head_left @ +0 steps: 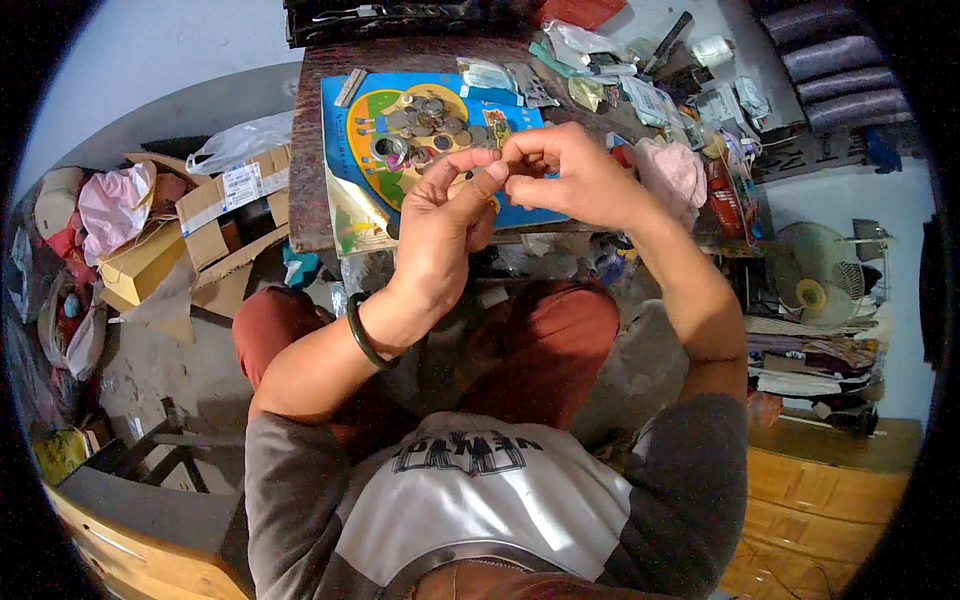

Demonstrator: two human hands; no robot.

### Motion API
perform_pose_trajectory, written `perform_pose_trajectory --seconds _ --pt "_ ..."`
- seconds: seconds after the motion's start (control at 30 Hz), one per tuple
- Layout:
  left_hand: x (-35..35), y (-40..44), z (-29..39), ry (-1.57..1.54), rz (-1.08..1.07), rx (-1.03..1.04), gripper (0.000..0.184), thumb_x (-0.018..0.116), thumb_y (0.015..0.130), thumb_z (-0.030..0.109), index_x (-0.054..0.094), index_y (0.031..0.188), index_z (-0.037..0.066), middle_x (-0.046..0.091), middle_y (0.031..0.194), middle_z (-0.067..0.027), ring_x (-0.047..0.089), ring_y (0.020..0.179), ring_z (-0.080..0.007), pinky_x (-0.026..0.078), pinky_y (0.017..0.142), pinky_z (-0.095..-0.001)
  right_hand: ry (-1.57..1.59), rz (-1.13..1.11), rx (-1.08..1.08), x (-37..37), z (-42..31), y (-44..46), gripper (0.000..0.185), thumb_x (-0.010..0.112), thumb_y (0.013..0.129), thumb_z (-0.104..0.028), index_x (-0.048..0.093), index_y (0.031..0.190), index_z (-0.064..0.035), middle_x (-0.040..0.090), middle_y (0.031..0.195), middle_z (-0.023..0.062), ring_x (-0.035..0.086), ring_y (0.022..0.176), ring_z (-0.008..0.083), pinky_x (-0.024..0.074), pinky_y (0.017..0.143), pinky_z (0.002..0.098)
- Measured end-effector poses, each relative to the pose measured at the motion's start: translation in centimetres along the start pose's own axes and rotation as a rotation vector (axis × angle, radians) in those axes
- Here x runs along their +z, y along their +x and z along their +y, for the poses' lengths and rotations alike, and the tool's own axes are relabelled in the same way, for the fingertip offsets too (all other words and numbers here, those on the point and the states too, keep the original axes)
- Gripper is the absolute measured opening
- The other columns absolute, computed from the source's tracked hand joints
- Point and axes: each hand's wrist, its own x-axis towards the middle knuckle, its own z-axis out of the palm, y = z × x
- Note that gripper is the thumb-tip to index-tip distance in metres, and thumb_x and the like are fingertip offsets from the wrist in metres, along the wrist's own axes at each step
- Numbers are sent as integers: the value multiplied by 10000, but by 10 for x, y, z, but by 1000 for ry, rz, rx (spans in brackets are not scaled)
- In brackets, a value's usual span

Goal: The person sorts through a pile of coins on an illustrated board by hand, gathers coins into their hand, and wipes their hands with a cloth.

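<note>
My left hand (455, 205) is raised over the near edge of a blue picture sheet (345, 130), its thumb and index finger pinched together. From the right, my right hand (560, 175) meets it, fingertips touching near the left thumb. Whatever lies between the fingertips is too small to make out. Just behind the hands, several dark and grey round pieces (430, 115) are heaped on the sheet. A round metal ring or tin (388, 150) sits at the left of the heap.
The sheet lies on a dark wooden table (310, 200). Plastic packets (490, 80) and a pink cloth (672, 175) are on its back and right. Cardboard boxes (235, 200) stand at the left, a fan (810, 285) at the right.
</note>
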Motion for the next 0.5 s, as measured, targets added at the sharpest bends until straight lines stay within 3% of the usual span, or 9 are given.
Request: perform_pose_trajectory --seconds 0.13,0.5 --pt "-4 4 -2 -17 1 -27 132 640 897 165 616 993 77 442 569 71 287 432 -31 192 414 -222 55 43 34 7 5 -2 133 656 825 -128 636 845 2 627 735 20 556 665 67 466 607 242" --pt "-6 6 5 -49 -57 -112 95 646 895 184 647 896 89 338 534 89 258 429 -42 176 424 -232 122 203 -10 -3 -2 0 179 589 926 -136 665 993 12 652 839 16 580 715 77 480 660 225"
